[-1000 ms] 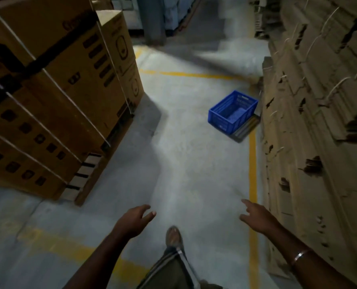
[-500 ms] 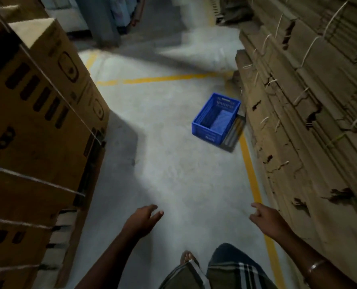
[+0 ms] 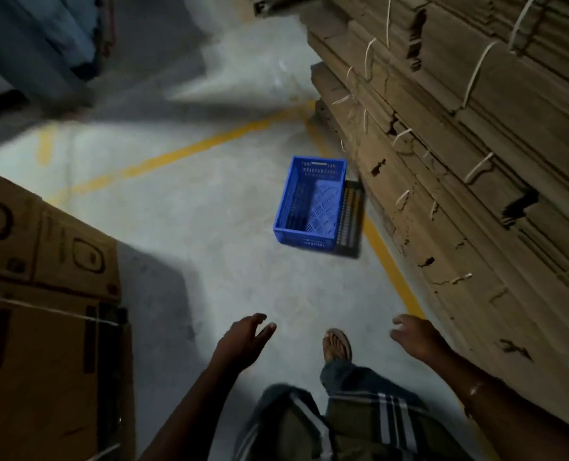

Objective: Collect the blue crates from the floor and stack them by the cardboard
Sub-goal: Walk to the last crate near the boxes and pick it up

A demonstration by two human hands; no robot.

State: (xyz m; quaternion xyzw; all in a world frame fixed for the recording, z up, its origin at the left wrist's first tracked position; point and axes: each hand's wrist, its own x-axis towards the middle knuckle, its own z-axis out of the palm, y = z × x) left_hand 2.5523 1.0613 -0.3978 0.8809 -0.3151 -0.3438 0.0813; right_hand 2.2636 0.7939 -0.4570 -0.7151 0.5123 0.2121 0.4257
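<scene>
Warehouse: concrete floor (image 3: 236, 261) with yellow lane lines (image 3: 190, 151), strapped cartons (image 3: 43, 311) lower left, bundled flat cardboard stacks (image 3: 476, 161) right

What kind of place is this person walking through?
Most likely a warehouse or packing store: tied bundles of flattened cardboard stacked high, strapped cartons, yellow lane lines on concrete, and a blue crate.
</scene>
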